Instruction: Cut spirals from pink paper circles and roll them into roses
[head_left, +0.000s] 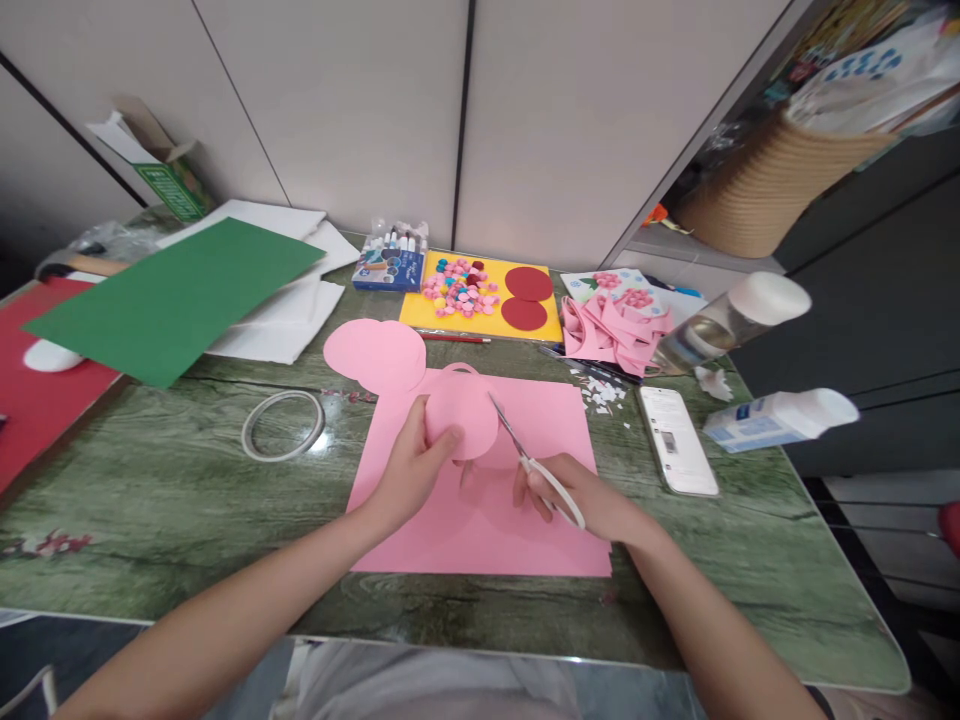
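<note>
My left hand (pixel 421 452) pinches a round pink paper piece (pixel 471 405), thumb on top, above a stack of larger pink sheets (pixel 420 540). A narrow curved strip of pink paper arches off the far edge of the round piece. Around the white-handled scissors (pixel 551 488) my right hand (pixel 574 490) is closed, and their blades meet the right edge of the round piece. Pink paper circles (pixel 375 355), overlapping one another, lie on the table just beyond my left hand.
A tape roll (pixel 283 426) lies left, near a green sheet (pixel 180 295). Toward the back are a marker box (pixel 390 265), small pompoms (pixel 459 287) and red circles (pixel 528 284) on yellow paper. Pink scraps (pixel 615 335), a phone (pixel 677 440) and bottles (pixel 780 418) stand or lie right.
</note>
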